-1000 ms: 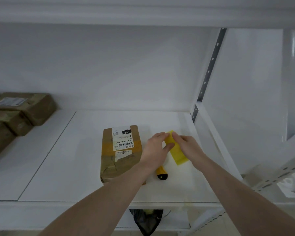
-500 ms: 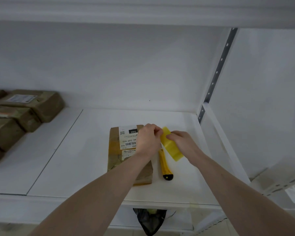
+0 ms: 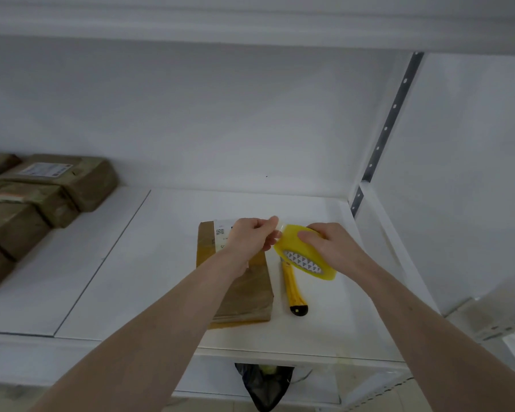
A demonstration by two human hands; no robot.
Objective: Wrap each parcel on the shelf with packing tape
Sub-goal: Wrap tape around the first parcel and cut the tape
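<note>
A brown parcel (image 3: 244,295) with a white label lies flat on the white shelf (image 3: 167,263), partly under my left forearm. My right hand (image 3: 330,245) grips a yellow roll of packing tape (image 3: 304,257) just above the shelf, to the right of the parcel. My left hand (image 3: 253,236) pinches the loose tape end at the roll's top edge. A yellow utility knife (image 3: 293,289) lies beside the parcel, under the roll.
Several taped brown parcels (image 3: 42,197) are stacked at the far left of the shelf. A grey slotted upright (image 3: 384,129) bounds the shelf on the right. A dark bag (image 3: 265,385) hangs below the shelf's front edge.
The roll has turned so its patterned core faces me. My left hand has shifted to the tape end at the roll's top. The view moved slightly left.
</note>
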